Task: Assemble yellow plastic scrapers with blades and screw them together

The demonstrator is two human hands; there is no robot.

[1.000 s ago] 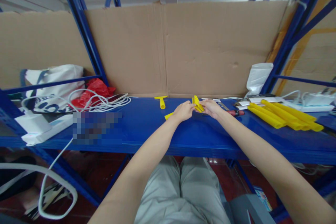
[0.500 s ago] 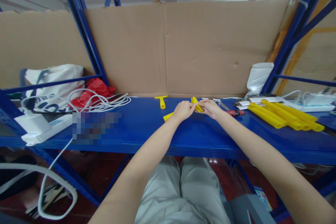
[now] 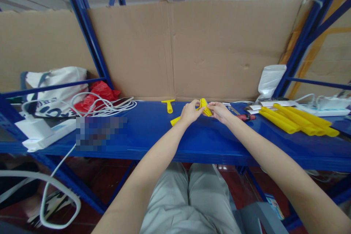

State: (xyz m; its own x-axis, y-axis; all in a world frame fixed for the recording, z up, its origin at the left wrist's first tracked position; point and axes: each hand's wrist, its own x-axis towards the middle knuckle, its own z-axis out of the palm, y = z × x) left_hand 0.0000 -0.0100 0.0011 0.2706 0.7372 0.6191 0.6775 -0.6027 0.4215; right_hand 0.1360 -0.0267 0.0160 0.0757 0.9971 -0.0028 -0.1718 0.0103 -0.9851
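Note:
My left hand (image 3: 191, 112) and my right hand (image 3: 218, 111) meet over the middle of the blue shelf (image 3: 153, 135). Between them they hold a yellow plastic scraper head (image 3: 205, 108), a wide slotted piece. My left thumb presses against its near side while the fingers curl behind. Fingertips of my right hand pinch its right end. Another yellow part (image 3: 175, 120) sticks out left of my left wrist; whether it joins the held piece is hidden by the hand. Farther back lies a yellow T-shaped scraper (image 3: 169, 106), touched by neither hand.
To the right are a red-handled tool (image 3: 246, 117), several yellow tubes (image 3: 298, 120) and a white power strip (image 3: 323, 109). At left lie coiled white cables (image 3: 115, 109), a red plastic bag (image 3: 100, 93) and a white charger (image 3: 37, 128). A cardboard panel (image 3: 219, 51) backs the shelf.
The scraper head has turned a little between my hands, showing more of its face. My left fingers have lifted and shifted; my right hand has hardly moved.

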